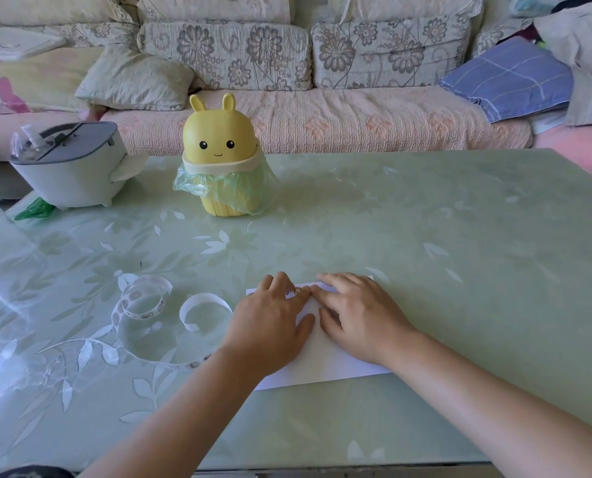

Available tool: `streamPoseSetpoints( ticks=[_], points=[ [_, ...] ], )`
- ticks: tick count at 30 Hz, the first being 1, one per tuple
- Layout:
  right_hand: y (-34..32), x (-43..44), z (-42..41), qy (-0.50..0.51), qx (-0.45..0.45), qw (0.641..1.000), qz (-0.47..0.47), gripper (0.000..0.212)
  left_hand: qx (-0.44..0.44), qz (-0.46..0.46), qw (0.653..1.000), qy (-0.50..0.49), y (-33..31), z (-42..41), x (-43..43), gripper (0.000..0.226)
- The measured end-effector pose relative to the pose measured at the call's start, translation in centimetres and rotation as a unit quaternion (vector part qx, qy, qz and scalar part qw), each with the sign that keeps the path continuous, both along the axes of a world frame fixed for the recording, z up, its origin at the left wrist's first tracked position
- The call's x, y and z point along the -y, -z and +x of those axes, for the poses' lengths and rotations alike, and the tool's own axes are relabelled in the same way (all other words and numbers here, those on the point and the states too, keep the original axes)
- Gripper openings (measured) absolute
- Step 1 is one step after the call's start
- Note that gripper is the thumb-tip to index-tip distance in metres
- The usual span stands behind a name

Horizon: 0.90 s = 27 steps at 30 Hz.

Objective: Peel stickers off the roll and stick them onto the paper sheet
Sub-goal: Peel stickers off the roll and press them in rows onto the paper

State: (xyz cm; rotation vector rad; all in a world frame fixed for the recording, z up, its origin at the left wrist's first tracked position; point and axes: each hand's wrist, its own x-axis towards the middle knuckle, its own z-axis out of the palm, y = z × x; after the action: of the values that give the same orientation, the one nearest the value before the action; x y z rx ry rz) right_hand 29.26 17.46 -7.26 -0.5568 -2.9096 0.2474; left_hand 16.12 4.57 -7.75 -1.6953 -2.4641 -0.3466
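Pressing rather than grasping, neither grip was closed: the left hand [270, 320] and right hand [358, 317] lay flat, fingers apart, their tips meeting at a small sticker [298, 290] by the upper edge of the paper sheet [325, 369] at lower centre, likely smoothing it while pinning the sheet to the table [425, 236]. The sticker roll [139, 301] lay uncoiled at left centre, probably kept within reach.

No text, brand or number reads anywhere. Left of the paper [322, 365], the sticker strip [145, 314] carries small dark prints, too small to make out. Same for the sticker [298, 290] at the paper's far edge. Beyond the paper, the bin [218, 139] bears only a drawn face.
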Motion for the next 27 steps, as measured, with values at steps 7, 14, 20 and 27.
streamPoseSetpoints(
  ticks=[7, 14, 20, 27],
  points=[
    [-0.4, -0.5, -0.6, 0.000, -0.071, 0.997, 0.014, 0.037, 0.055, 0.012, 0.998, 0.018, -0.7, -0.4, 0.2, 0.042],
    [-1.8, 1.0, -2.8, 0.003, -0.104, 0.992, -0.064, 0.019, 0.064, 0.138, 0.988, 0.005, -2.2, -2.8, 2.5, 0.019],
    [-2.8, 3.1, -5.3, 0.022, -0.084, 0.977, -0.197, 0.019, 0.079, 0.129, 0.980, -0.132, -3.4, -4.3, 5.6, 0.018],
    [-2.8, 5.2, -7.7, 0.045, -0.085, 0.951, -0.293, 0.015, 0.085, -0.013, 0.977, -0.193, -4.1, -4.1, 6.8, 0.046]
  ],
)
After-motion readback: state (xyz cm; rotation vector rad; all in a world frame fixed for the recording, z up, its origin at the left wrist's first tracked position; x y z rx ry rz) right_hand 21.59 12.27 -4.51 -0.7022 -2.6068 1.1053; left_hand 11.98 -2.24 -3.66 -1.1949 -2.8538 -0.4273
